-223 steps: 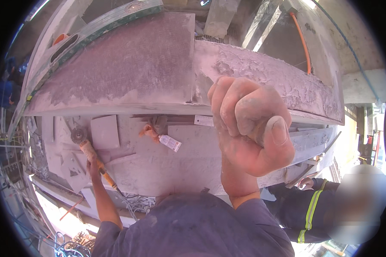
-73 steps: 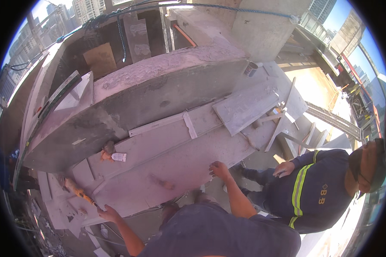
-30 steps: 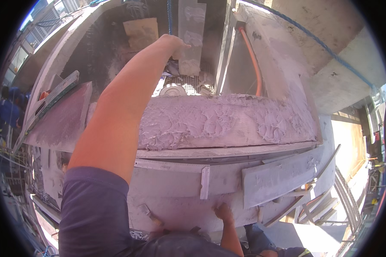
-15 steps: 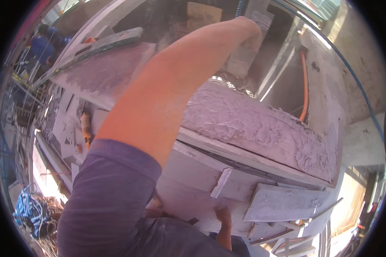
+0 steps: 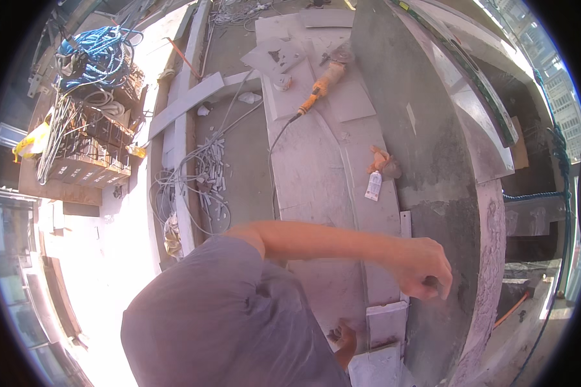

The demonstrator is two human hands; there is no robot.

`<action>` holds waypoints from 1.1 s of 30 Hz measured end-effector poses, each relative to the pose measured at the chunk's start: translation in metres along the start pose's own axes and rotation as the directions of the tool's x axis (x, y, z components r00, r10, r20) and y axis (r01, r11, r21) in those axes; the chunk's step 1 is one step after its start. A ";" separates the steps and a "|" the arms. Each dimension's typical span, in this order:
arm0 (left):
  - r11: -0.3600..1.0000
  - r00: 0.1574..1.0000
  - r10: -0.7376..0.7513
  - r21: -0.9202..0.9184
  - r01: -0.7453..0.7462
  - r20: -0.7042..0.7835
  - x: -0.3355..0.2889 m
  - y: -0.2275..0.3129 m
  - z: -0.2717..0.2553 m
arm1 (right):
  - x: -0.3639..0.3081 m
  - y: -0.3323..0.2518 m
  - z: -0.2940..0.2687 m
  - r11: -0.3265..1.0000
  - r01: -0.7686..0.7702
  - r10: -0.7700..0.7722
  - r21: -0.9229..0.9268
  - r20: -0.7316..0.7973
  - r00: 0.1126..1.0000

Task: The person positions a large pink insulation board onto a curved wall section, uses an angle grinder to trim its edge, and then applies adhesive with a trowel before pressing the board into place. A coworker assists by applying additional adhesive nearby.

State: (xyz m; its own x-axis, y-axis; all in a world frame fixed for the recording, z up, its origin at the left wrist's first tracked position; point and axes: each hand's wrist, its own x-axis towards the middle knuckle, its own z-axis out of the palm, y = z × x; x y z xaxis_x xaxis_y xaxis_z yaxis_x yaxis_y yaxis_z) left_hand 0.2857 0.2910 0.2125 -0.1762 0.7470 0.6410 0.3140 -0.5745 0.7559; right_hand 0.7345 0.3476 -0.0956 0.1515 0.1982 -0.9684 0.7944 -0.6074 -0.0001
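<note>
My left arm reaches across to the right, and my left hand (image 5: pixel 425 267) hangs over the grey cement-coated surface (image 5: pixel 429 226). Its fingers are curled, with a dark spot between them; I cannot make out what they hold. Pale dust or powder hazes the air below this hand. Lower down, my right hand (image 5: pixel 343 338) is beside the pale boards, partly cut off by my sleeve and body. Its fingers look bent around something greyish that is too small to name. Nearest to it is a short white panel piece (image 5: pixel 387 322).
An orange angle grinder (image 5: pixel 326 84) lies on pale boards (image 5: pixel 310 174), its cord trailing. An orange object with a white tag (image 5: pixel 373 185) lies closer. A long green-edged level (image 5: pixel 471 77) rests at the upper right. Blue rope (image 5: pixel 97 55) tops blocks at the left; loose cable (image 5: pixel 187 180) lies among offcuts.
The view has swung left, bringing the grinder and boards to the middle. My left hand has come down from the far opening to over the grey surface. My right hand stays low.
</note>
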 end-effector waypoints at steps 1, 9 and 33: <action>0.987 0.987 -0.158 -0.020 0.158 -0.018 -0.049 -0.003 -0.012 | 0.007 -0.013 -0.011 0.999 -0.033 0.033 -0.010 0.021 0.999; 0.536 0.537 -0.843 0.037 0.843 -0.023 -0.289 0.039 -0.077 | 0.037 0.011 -0.016 0.974 -0.032 0.051 -0.223 0.080 0.996; 0.779 0.758 -0.272 0.598 -0.188 0.593 0.249 -0.019 -0.002 | -0.016 0.101 0.188 0.879 0.440 -0.449 -0.182 -0.627 0.637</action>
State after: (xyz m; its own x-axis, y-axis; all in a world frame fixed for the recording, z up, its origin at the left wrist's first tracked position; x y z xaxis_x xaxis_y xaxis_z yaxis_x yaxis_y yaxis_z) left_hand 0.2343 0.4870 0.3579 0.3339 0.9208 0.2017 0.8359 -0.3881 0.3881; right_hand 0.7014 0.1380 -0.1266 0.1087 0.8808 -0.4608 0.8722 -0.3069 -0.3810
